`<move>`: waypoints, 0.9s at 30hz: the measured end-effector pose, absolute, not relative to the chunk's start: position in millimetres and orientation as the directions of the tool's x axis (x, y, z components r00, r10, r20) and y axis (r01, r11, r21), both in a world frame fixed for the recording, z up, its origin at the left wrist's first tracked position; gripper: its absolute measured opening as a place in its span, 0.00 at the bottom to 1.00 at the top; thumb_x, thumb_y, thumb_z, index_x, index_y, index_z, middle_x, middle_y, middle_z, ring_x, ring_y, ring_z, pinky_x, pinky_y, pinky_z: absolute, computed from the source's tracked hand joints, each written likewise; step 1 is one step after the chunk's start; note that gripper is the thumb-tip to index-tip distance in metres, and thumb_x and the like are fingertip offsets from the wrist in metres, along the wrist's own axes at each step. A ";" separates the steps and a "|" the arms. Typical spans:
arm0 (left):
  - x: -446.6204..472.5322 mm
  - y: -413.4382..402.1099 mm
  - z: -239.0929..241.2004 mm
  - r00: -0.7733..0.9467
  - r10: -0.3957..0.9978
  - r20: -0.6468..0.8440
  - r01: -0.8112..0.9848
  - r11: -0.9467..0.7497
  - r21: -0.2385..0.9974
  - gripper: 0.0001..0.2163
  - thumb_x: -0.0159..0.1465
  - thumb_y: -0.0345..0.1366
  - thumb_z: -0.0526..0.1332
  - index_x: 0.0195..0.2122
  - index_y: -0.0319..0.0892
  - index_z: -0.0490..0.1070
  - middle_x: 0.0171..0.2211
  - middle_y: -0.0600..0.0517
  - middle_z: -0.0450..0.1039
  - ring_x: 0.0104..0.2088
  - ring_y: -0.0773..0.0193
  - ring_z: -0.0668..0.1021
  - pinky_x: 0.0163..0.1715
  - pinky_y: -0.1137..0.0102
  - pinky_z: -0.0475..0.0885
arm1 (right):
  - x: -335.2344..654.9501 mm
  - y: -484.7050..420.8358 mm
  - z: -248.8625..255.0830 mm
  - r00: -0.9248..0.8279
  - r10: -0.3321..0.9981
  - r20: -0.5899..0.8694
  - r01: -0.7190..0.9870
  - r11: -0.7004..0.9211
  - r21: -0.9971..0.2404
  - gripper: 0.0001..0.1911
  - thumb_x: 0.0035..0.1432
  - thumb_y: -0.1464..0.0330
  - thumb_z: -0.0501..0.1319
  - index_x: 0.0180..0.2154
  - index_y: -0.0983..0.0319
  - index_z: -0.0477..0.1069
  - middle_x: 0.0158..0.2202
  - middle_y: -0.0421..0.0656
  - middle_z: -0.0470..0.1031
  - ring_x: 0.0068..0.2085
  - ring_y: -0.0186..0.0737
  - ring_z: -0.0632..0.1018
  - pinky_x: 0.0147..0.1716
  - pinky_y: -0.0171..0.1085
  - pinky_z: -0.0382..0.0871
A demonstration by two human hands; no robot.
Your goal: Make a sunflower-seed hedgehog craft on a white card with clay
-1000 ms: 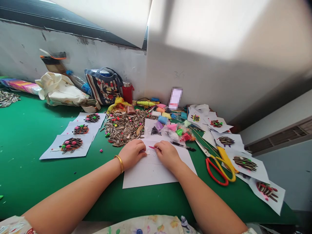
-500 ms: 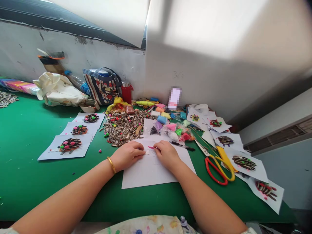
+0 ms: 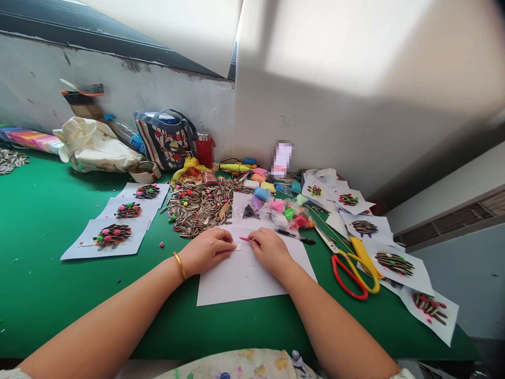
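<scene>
A sheet of white paper (image 3: 252,287) lies before me on the green table, with faint marks drawn on it. My left hand (image 3: 207,250), a gold bangle at its wrist, rests on the sheet's left side; its closed fingertips press at a small flat piece of white clay (image 3: 238,246). Between the thumb and fingers of my right hand (image 3: 271,250) is a small pink modelling tool (image 3: 244,239), its pointed tip facing left toward the clay. The rest of the tool is hidden in the hand. A black pen (image 3: 295,236) lies just beyond my right hand.
Striped sunflower seeds (image 3: 203,208) are heaped behind my left hand. Bagged coloured clay (image 3: 278,208) sits behind the sheet. Large scissors (image 3: 355,271) lie at right. Seed-decorated cards (image 3: 114,237) stand at left, with more cards (image 3: 394,263) at right.
</scene>
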State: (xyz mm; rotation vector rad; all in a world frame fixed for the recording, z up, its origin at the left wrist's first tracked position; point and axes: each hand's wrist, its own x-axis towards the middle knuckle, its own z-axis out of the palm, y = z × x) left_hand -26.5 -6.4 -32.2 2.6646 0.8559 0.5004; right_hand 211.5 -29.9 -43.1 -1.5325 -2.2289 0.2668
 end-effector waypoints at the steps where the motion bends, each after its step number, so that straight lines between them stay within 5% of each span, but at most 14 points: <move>1: -26.4 -6.5 -31.8 0.762 0.605 0.231 0.501 -0.777 0.380 0.12 0.65 0.36 0.59 0.48 0.50 0.77 0.46 0.49 0.73 0.45 0.59 0.74 0.49 0.64 0.68 | 211.5 -29.9 -43.1 -0.303 0.924 0.233 0.843 0.374 -0.387 0.08 0.64 0.70 0.56 0.39 0.59 0.75 0.37 0.42 0.74 0.42 0.39 0.72 0.42 0.36 0.62; 27: -22.8 -10.3 -29.6 0.765 0.609 0.210 0.534 -0.782 0.322 0.16 0.65 0.35 0.59 0.54 0.48 0.71 0.47 0.48 0.70 0.46 0.57 0.71 0.49 0.61 0.67 | 211.4 -30.2 -42.3 -0.306 0.927 0.216 0.846 0.368 -0.386 0.08 0.64 0.70 0.57 0.39 0.59 0.74 0.37 0.42 0.74 0.42 0.39 0.72 0.42 0.36 0.62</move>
